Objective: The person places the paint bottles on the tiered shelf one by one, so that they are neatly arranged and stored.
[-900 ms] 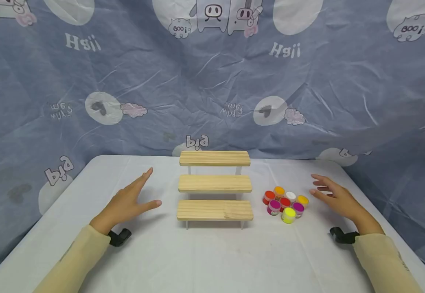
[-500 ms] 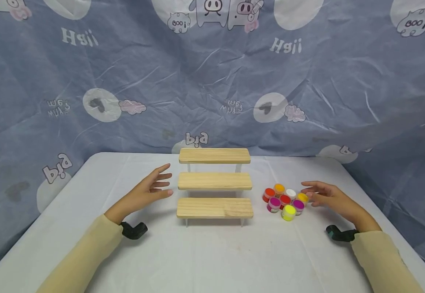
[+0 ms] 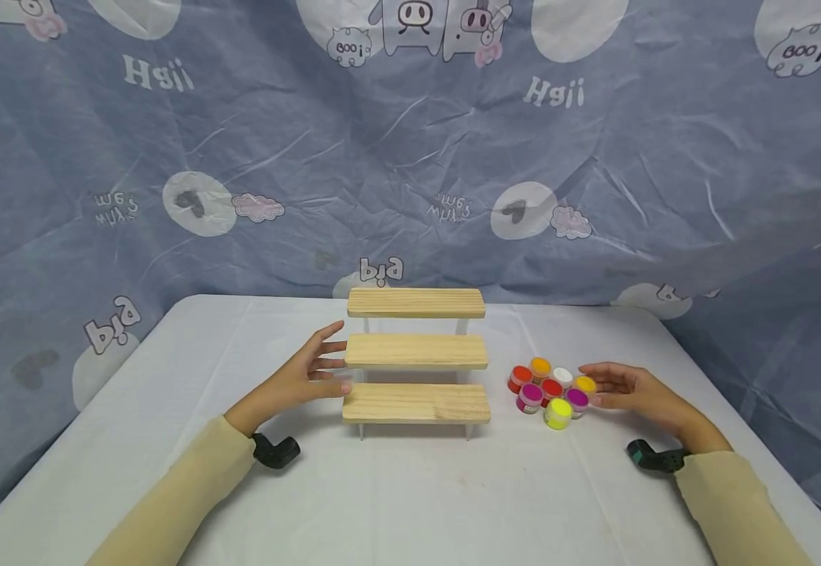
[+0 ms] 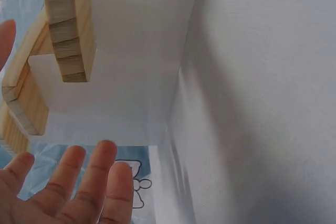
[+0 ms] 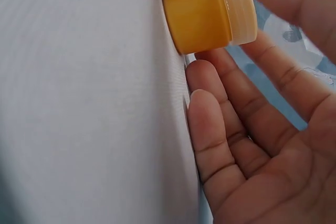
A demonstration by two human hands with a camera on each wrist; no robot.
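Note:
A three-tier wooden display stand [image 3: 416, 351] with clear side panels stands mid-table. At its left end is my left hand [image 3: 289, 387], fingers spread and thumb by the lowest step; whether it touches is unclear. In the left wrist view, the fingers [image 4: 94, 182] lie apart near the panel [image 4: 121, 98]. To the right sits a cluster of small paint jars [image 3: 551, 389] in several colours. My right hand [image 3: 640, 393] is beside the orange-yellow jar [image 5: 197, 17], thumb on one side and loosely bent fingers [image 5: 207, 124] on the other, without a visible grip.
A white cloth covers the table [image 3: 410, 495]. Behind it hangs a blue-grey printed curtain [image 3: 396, 157]. Black wrist devices [image 3: 276, 451] sit at both cuffs. The jars stand close together, including purple [image 3: 530, 396], white and bright yellow ones [image 3: 558, 413].
My left hand has moved right to the stand's left end. My right hand has moved left and slightly lower, up to the orange-yellow jar. Stand and jars stay in place.

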